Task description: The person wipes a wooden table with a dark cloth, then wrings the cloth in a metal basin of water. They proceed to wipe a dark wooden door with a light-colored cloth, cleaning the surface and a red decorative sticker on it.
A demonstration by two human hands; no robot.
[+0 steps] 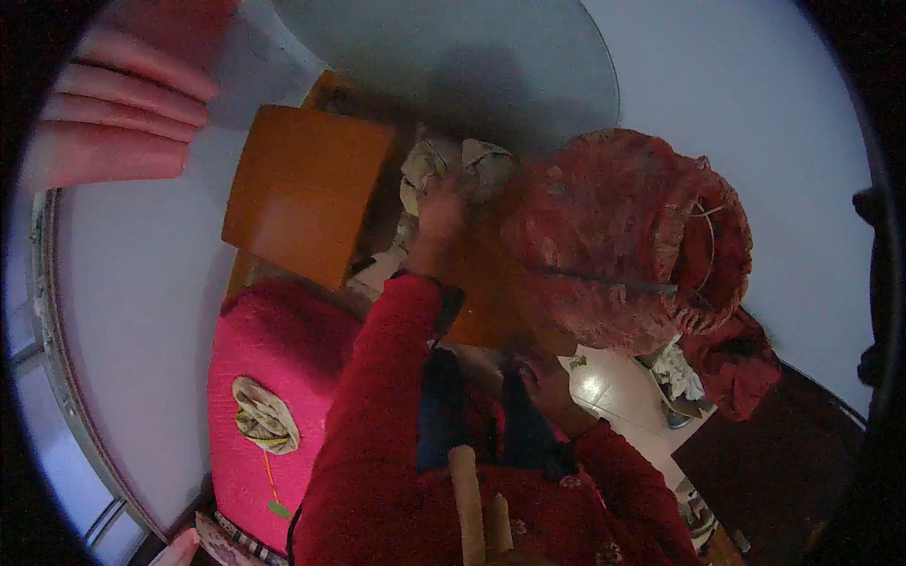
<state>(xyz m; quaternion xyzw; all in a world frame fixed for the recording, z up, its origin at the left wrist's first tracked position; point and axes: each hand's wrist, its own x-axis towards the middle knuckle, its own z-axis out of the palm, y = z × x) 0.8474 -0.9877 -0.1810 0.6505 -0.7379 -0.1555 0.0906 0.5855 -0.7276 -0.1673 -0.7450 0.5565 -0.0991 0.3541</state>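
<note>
My left hand (442, 212) reaches forward onto a crumpled beige cloth or paper bundle (488, 163) beside an orange-brown wooden panel (304, 191). Its fingers touch the bundle, but whether they grip it is unclear. Under that forearm lies a wooden surface (488, 297) of the same colour. My right hand (548, 389) rests low near my lap on dark blue fabric (524, 424), its fingers partly in shadow. Between the wooden panel and the surface a dark gap shows some pale pieces (382, 272).
A large reddish wrapped bundle (609, 240) stands at the right. To the left is a pink-covered seat or cushion (283, 354) with a coiled beige cloth (265, 417) on it. Pink curtain folds (127, 120) hang at upper left. A dark brown surface (771, 453) lies at lower right.
</note>
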